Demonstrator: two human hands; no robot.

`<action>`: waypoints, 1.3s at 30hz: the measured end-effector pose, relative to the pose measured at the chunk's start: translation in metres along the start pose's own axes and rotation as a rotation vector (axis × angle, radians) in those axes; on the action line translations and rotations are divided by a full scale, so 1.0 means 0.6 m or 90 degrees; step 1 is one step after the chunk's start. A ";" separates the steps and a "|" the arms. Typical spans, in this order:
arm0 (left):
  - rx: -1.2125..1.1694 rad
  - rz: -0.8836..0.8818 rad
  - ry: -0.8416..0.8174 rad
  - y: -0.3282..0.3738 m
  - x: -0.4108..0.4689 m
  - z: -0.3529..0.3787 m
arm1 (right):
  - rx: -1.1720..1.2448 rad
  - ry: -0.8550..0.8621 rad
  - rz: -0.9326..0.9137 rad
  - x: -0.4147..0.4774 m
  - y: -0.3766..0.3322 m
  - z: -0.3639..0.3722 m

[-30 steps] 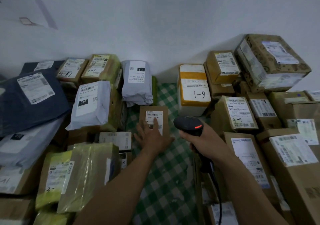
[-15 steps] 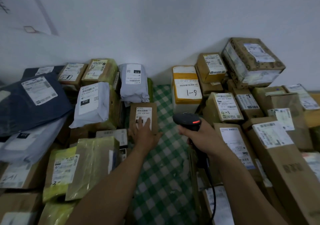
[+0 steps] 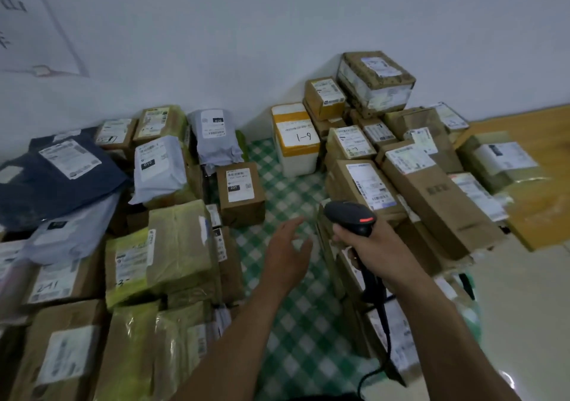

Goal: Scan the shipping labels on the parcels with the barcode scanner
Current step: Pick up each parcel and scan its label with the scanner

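Head view — left hand [image 3: 288, 255] loose, empty, mid-air — right hand [image 3: 377, 246] tight around barcode scanner [image 3: 350, 215].

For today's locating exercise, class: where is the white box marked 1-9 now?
In the head view, the white box marked 1-9 stands at the far end of the green checked cloth, near the wall, just left of the box marked 4-3.

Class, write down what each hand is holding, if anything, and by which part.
The right hand grips the barcode scanner by its handle, just below the head. The left hand holds nothing.
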State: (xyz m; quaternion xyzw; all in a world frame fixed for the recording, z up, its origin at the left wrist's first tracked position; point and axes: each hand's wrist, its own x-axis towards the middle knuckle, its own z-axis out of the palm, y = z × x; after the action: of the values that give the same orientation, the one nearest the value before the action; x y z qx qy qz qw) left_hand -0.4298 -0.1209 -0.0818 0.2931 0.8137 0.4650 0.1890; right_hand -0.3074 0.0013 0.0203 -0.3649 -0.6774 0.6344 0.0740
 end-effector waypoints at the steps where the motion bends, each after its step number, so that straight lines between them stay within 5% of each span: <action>1: -0.005 -0.008 -0.016 0.012 -0.005 0.010 | -0.002 0.014 0.008 -0.015 0.009 -0.011; 7: -0.101 -0.038 -0.101 0.082 -0.003 0.068 | -0.068 0.060 0.030 -0.055 0.044 -0.090; 15: -0.197 -0.207 -0.059 0.117 0.069 0.136 | -0.103 0.146 -0.001 -0.004 0.083 -0.168; 26: -0.407 -0.377 -0.021 0.138 0.104 0.201 | -0.106 0.129 -0.024 0.043 0.125 -0.208; 33: -0.455 -0.323 0.022 0.132 0.036 0.215 | -0.043 0.144 -0.065 0.043 0.148 -0.208; 39: -0.421 -0.284 -0.062 0.129 -0.006 0.223 | -0.037 0.100 -0.089 0.038 0.158 -0.217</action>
State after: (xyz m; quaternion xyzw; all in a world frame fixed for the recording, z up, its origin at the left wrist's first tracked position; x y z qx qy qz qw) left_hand -0.3261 -0.0064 -0.0811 0.0544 0.6541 0.6348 0.4078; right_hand -0.2127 0.1130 -0.0505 -0.3676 -0.7113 0.5772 0.1603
